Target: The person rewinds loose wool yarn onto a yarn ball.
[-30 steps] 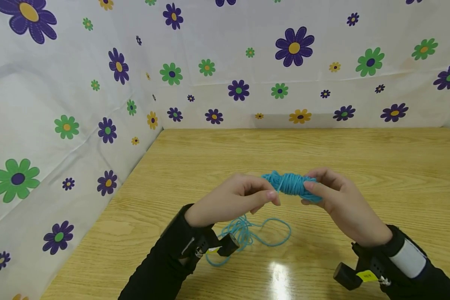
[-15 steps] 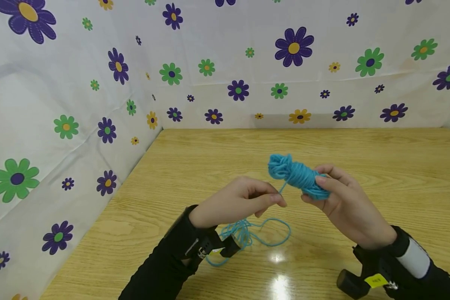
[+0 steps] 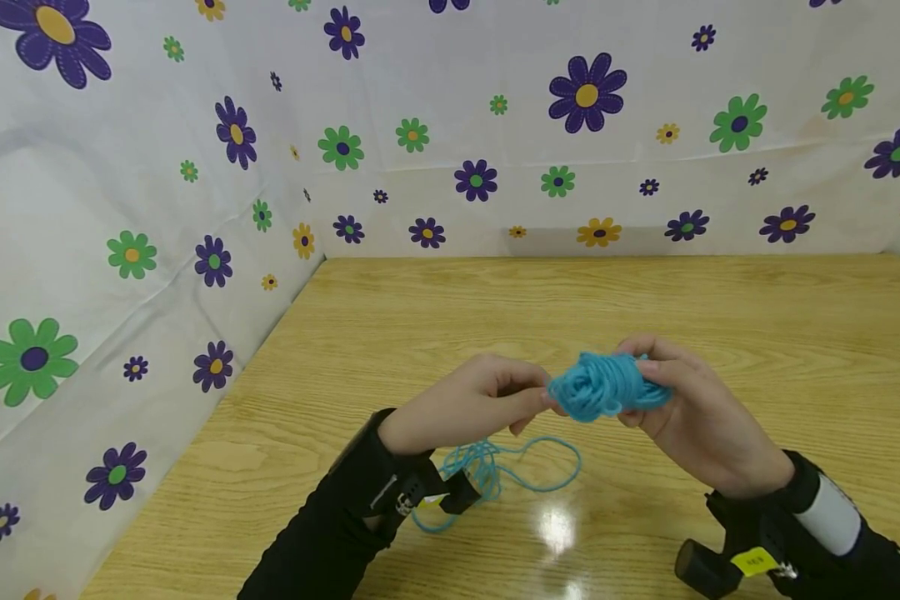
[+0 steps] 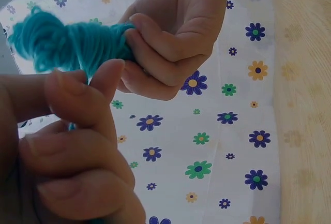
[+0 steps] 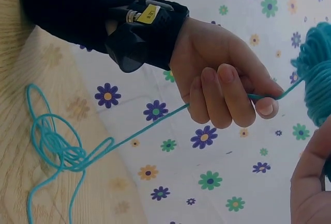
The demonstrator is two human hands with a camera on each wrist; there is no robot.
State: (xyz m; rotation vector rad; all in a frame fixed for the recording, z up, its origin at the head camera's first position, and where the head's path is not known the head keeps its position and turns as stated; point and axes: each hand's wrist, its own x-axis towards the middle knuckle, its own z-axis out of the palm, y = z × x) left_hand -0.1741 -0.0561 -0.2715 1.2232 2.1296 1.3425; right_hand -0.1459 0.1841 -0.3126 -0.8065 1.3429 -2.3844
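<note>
A wound bundle of blue yarn (image 3: pixel 600 385) is held above the table by my right hand (image 3: pixel 693 408), whose thumb and fingers grip its right end. Beside the bundle's left end, my left hand (image 3: pixel 480 404) pinches the yarn strand (image 5: pixel 292 88) that leads off it. In the right wrist view that strand passes through the curled left fingers and runs taut down to a loose heap of yarn (image 5: pixel 57 144) on the table. The left wrist view shows the bundle (image 4: pixel 98 45) just past the left fingertips.
Loose loops of the yarn (image 3: pixel 543 487) lie on the wooden table (image 3: pixel 435 308) under and right of the left wrist. White cloth with printed flowers (image 3: pixel 450 108) stands along the back and left table edges. A black camera mount sits on each wrist.
The bundle's free left end swung up and away, then tilted back down toward the left fingers as the right hand turned it. The left hand shifted slightly right and stayed on the strand.
</note>
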